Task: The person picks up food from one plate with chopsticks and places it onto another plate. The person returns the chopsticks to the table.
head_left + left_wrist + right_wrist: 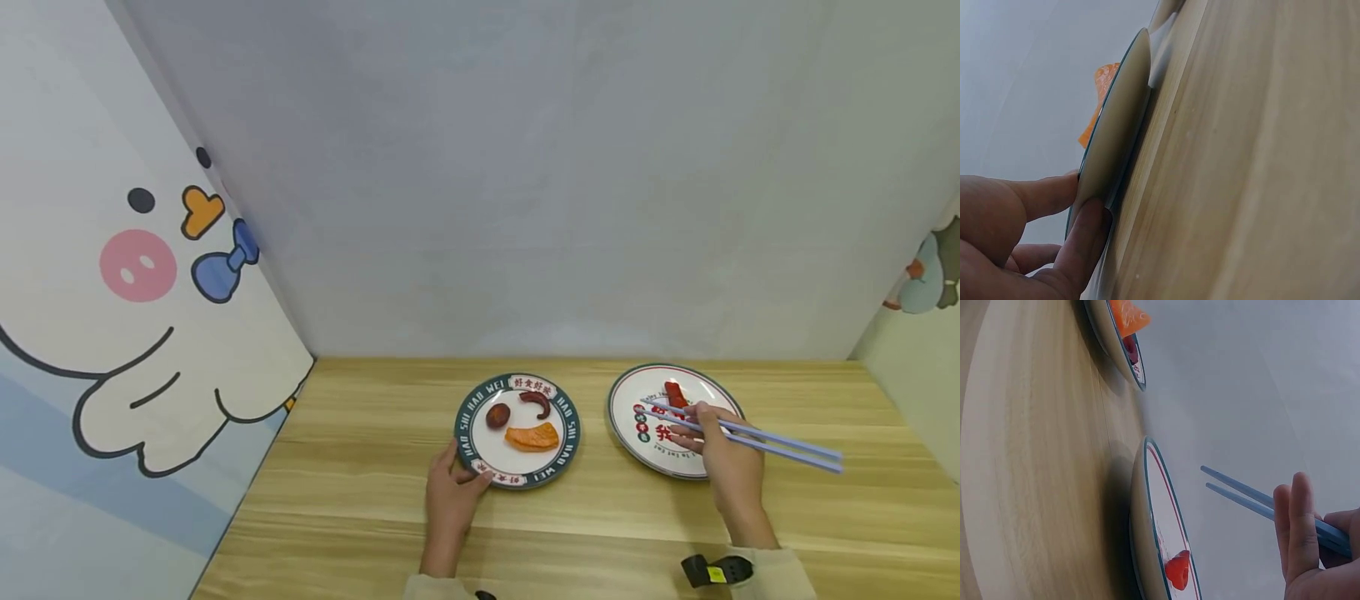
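My left hand pinches the near-left rim of a plate with a dark green lettered border, thumb on top and fingers against its underside in the left wrist view. On that plate lie an orange salmon-like slice, a round brown piece and a curled dark red piece. Over the right plate, white with red print, my right hand holds a pair of pale blue chopsticks. Their tips are slightly apart with nothing between them. A red food piece rests on this plate.
Both plates are on a wood-grain table close to the pale grey wall behind. A white panel with a cartoon figure stands at the left. A black strap circles the right sleeve.
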A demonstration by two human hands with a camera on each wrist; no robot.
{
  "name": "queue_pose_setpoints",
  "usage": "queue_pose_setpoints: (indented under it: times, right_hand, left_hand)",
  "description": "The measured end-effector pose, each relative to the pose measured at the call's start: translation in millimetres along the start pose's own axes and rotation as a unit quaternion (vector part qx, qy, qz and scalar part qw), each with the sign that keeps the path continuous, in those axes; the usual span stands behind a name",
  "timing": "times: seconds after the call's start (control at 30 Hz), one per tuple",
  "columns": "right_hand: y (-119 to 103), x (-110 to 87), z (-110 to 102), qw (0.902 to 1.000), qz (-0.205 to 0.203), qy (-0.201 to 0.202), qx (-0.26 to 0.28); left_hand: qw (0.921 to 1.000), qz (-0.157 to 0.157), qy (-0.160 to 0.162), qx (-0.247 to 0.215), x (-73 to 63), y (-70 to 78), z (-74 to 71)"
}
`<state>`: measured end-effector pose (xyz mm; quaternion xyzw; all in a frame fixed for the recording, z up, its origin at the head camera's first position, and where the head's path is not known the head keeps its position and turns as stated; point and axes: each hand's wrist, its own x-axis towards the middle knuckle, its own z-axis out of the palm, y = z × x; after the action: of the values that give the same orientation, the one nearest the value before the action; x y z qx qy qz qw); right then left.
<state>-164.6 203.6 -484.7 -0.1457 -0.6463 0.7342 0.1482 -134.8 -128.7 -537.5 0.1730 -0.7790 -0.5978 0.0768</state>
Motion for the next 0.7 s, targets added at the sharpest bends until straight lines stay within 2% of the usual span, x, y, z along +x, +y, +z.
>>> queue_pose_setpoints:
  times: [0.17,0.37,0.53,0.7]
  right_hand:
    - [0.0,-0.9,0.8,0.9996,0.006,-0.004,0.026]
    - [-1.2,-4.0,2.9,0.9996,0.013,-0.008,0.026]
    - [-0.8,-6.3,5.2,0.9995,0.005,-0.026,0.017]
    - [2.4,-7.3,9.6,0.9980,0.005,-0.044,0.044]
  left_hand:
    - [1.0000,0.006,0.000,-0.005,-0.8,0.0,0.3]
    - [0.9999,0.011,0.002,-0.006,-1.5,0.4,0.0]
    - [1.0000,0.006,0.000,-0.007,-2.4,1.3,-0.3]
    - [0.9999,0.006,0.001,-0.009,-2.3,1.1,-0.2]
